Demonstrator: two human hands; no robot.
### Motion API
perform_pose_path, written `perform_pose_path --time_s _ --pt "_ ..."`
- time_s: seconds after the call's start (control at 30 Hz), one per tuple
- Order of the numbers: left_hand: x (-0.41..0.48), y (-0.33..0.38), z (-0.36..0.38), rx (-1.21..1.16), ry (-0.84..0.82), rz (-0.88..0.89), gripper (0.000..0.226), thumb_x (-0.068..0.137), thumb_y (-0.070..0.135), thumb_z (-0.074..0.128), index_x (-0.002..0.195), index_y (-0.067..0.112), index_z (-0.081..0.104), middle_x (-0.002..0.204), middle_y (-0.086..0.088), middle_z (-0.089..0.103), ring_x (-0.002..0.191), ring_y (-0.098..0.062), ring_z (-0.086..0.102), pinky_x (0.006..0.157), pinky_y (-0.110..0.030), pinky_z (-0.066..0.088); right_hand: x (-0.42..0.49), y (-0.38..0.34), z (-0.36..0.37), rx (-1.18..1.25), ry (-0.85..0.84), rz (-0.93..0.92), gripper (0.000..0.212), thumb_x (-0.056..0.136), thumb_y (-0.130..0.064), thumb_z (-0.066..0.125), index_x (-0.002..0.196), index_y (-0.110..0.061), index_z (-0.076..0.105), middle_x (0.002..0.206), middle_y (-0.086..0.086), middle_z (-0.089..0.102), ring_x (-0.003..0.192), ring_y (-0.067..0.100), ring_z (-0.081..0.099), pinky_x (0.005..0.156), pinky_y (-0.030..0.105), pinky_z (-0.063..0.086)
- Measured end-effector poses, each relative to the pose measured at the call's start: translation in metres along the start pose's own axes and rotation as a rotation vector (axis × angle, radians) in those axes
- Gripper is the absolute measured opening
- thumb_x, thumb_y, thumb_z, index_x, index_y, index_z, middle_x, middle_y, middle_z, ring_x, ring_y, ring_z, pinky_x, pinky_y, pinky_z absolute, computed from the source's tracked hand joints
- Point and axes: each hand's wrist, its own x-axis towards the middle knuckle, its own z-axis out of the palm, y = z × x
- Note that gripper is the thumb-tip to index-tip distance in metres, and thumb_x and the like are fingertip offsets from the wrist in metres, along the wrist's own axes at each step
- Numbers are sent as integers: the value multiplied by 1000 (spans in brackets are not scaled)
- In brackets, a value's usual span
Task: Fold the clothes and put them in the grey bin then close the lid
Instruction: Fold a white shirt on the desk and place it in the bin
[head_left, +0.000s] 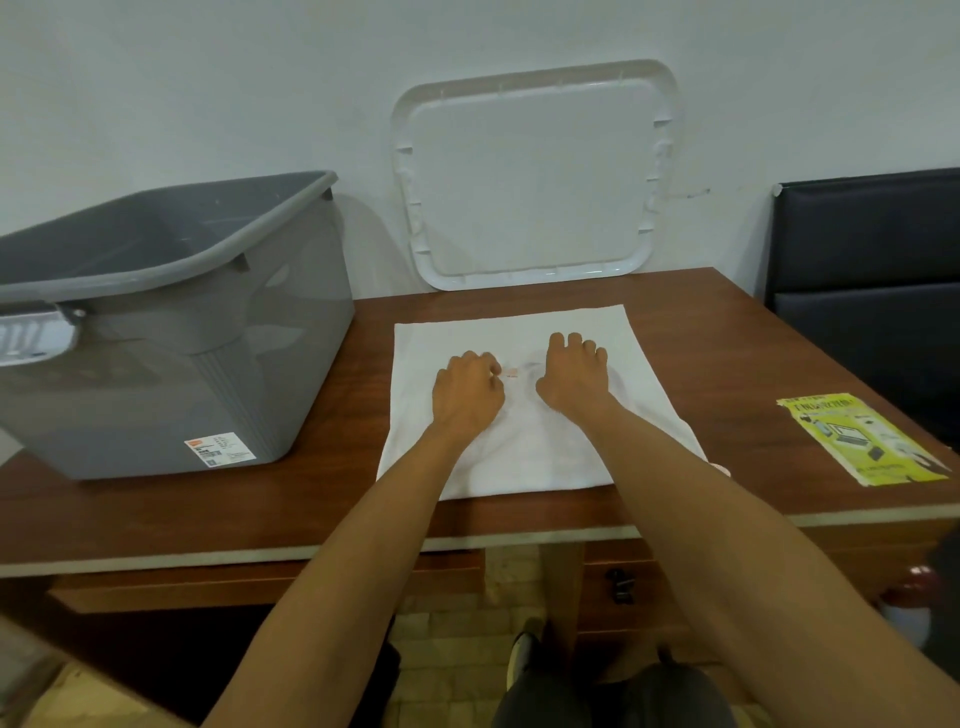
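Note:
A white garment lies flat on the brown table, with a small orange label showing near its middle. My left hand sits on the cloth just left of that label, fingers curled and pinching the fabric. My right hand is just right of the label, its fingers bent down into the cloth. The grey bin stands open on the table's left side, and nothing shows inside it. Its white lid leans upright against the wall behind the garment.
A yellow leaflet lies on the table at the right. A dark padded seat back stands beyond the table's right end. The table's front edge runs just below the garment. My knees and the tiled floor show underneath.

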Motion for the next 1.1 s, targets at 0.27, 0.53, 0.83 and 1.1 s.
perform_pose_path --time_s 0.27,0.53,0.83,1.1 --pt "-40 19 -28 60 -170 19 37 103 35 57 137 20 61 139 -8 58 126 -29 55 107 -44 46 -52 9 -23 -22 -107 106 52 95 -29 50 143 -12 39 145 19 42 134 41 42 116 53 29" --pt "-92 -4 -71 249 -369 -420 91 93 76 44 158 14 26 163 -19 28 148 -41 28 117 -56 31 -116 29 -57 -152 -353 569 71 94 -47 50 151 -6 37 153 28 32 137 49 37 110 67 29" --pt "-133 -25 -119 58 -509 -543 111 76 74 73 155 6 33 158 -15 40 139 -34 46 111 -43 43 -160 41 -76 40 -250 624 69 96 -63 44 136 -6 43 128 17 50 114 33 50 85 44 41" --pt "-164 -37 -135 -577 -351 -728 30 91 25 78 111 6 66 110 -10 70 88 -21 66 81 -34 55 -168 63 -94 743 -117 688 25 95 -24 63 106 -2 58 100 14 62 81 26 65 72 35 60"
